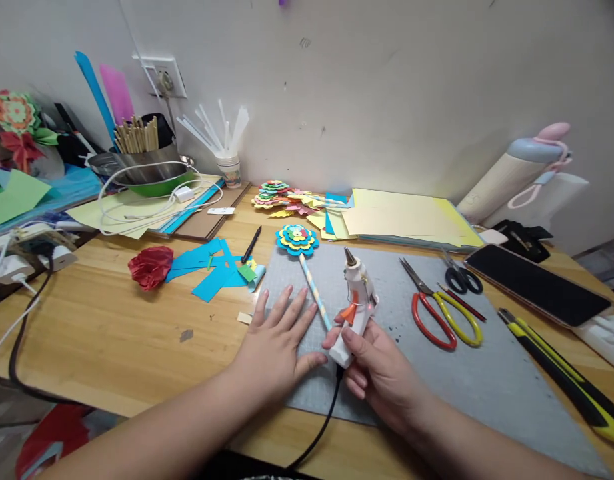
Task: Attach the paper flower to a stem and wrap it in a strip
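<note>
My right hand [381,363] is wrapped round the white handle of a hot glue gun [355,300], its metal nozzle pointing up and its black cord trailing toward me. Flat on the grey mat [391,393] rests my left hand [279,340], fingers spread, holding nothing. Between the hands lies a paper flower [297,240] with blue, yellow and red layers; its striped paper stem [314,293] runs down toward the glue gun's handle, beside my left fingertips.
Red-and-yellow scissors [439,310], black scissors [464,279] and a utility knife [561,377] lie at right, near a phone [537,283]. Blue paper strips [211,267], a red paper flower [151,268] and a black pen [251,244] are at left. Yellow paper [411,217] lies behind.
</note>
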`<control>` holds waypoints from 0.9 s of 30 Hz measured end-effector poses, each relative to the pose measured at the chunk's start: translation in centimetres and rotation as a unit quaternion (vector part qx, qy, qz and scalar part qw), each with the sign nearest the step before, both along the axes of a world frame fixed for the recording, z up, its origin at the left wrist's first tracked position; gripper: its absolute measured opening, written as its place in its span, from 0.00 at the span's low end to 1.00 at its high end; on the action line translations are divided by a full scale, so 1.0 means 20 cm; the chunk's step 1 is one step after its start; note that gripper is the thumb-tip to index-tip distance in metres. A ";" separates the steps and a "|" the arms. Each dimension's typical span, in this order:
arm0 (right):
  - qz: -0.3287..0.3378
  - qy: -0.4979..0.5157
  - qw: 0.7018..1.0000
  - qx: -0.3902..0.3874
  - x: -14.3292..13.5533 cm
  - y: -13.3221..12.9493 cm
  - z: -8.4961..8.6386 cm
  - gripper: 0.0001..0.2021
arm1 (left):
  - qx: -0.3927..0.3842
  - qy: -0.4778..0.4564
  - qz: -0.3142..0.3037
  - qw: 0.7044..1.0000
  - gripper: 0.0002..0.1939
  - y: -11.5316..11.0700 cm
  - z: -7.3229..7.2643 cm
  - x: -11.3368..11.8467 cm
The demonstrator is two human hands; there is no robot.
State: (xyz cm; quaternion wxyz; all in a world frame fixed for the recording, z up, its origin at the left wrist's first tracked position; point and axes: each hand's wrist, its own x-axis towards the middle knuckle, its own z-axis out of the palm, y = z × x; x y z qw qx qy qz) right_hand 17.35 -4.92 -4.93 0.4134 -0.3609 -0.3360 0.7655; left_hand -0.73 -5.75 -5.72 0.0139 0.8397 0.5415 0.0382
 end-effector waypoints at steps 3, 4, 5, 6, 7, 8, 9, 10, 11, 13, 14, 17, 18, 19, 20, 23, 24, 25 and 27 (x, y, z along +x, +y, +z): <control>-0.003 0.004 1.000 -0.006 0.01 0.00 0.00 0.17 | 0.017 0.024 0.026 0.999 0.40 0.02 0.00 -0.03; -0.005 0.004 1.000 -0.008 0.01 0.00 0.00 0.17 | 0.025 0.034 0.040 0.998 0.40 0.01 -0.01 -0.06; -0.007 0.005 1.000 -0.009 0.01 0.00 0.01 0.17 | 0.036 0.044 0.055 0.997 0.40 0.00 -0.01 -0.08; -0.010 0.009 1.000 -0.010 0.01 0.00 0.01 0.17 | 0.050 0.051 0.070 0.995 0.40 -0.01 -0.01 -0.11; -0.013 0.016 1.000 -0.011 0.00 0.00 0.01 0.16 | 0.067 0.053 0.083 0.993 0.40 -0.03 -0.01 -0.14; -0.014 0.027 0.999 -0.012 0.00 0.00 0.01 0.16 | 0.088 0.047 0.097 0.990 0.40 -0.05 0.00 -0.15; -0.011 0.044 0.999 -0.014 -0.01 0.00 0.01 0.15 | 0.111 0.035 0.111 0.987 0.39 -0.07 0.01 -0.16; -0.004 0.064 0.998 -0.014 -0.01 -0.01 0.02 0.15 | 0.128 0.016 0.121 0.984 0.39 -0.10 0.02 -0.17; 0.007 0.082 0.996 -0.016 -0.02 -0.01 0.02 0.14 | 0.136 -0.012 0.125 0.983 0.37 -0.12 0.04 -0.16; 0.032 0.112 0.993 -0.021 -0.03 -0.03 0.02 0.14 | 0.105 -0.084 0.102 0.986 0.32 -0.16 0.10 -0.11; 0.043 0.120 0.992 -0.025 -0.04 -0.04 0.01 0.14 | 0.068 -0.124 0.079 0.987 0.28 -0.17 0.13 -0.09; 0.056 0.098 0.994 -0.009 -0.07 -0.08 0.01 0.14 | -0.032 -0.202 0.034 0.978 0.16 -0.19 0.19 -0.01; 0.054 0.078 0.995 0.010 -0.07 -0.09 0.00 0.15 | -0.048 -0.214 0.027 0.975 0.13 -0.20 0.20 0.00; 0.051 0.055 0.997 0.030 -0.08 -0.09 0.00 0.15 | -0.053 -0.222 0.022 0.973 0.12 -0.20 0.21 0.01; 0.054 0.034 0.997 0.048 -0.08 -0.10 -0.01 0.15 | -0.045 -0.226 0.016 0.973 0.11 -0.21 0.20 0.01; 0.112 0.006 0.991 0.070 -0.09 -0.12 -0.03 0.16 | 0.021 -0.210 0.009 0.977 0.12 -0.25 0.15 -0.05; 0.140 0.009 0.988 0.067 -0.09 -0.13 -0.03 0.18 | 0.049 -0.198 0.016 0.979 0.12 -0.27 0.12 -0.09; 0.165 0.018 0.984 0.060 -0.09 -0.13 -0.04 0.20 | 0.076 -0.183 0.036 0.980 0.12 -0.29 0.10 -0.14; 0.194 0.035 0.979 0.043 -0.09 -0.13 -0.06 0.25 | 0.120 -0.153 0.098 0.976 0.10 -0.32 0.05 -0.30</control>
